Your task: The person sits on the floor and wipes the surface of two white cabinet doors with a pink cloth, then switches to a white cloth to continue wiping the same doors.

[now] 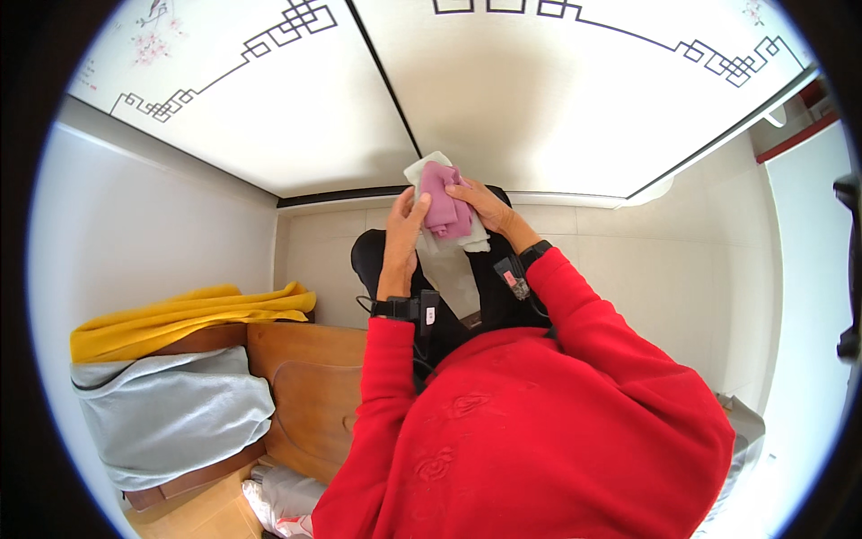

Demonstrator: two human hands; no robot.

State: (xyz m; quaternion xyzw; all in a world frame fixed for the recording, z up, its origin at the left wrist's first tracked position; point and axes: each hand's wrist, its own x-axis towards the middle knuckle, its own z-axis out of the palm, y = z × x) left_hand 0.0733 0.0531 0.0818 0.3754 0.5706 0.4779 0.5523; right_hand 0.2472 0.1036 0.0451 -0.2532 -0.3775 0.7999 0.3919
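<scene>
A bundle of cloth is held up over my knees between both hands. On top of it lies a bunched mauve-pink cloth [447, 202]; under it is a white cloth [477, 241] whose edges stick out at the top and the lower right. My left hand [405, 226] grips the left side, thumb on the pink cloth's edge. My right hand [486, 205] holds the right side, its thumb resting on the pink cloth and its other fingers hidden behind the bundle. Both wrists carry black straps with small devices.
White sliding doors [525, 114] with black line patterns stand in front. At left, a yellow cloth [195, 313] and a light grey cloth [182, 411] drape over a wooden seat [303, 391]. Cardboard [202, 509] and a grey bundle [289, 492] lie at lower left. Tiled floor [646, 269] extends right.
</scene>
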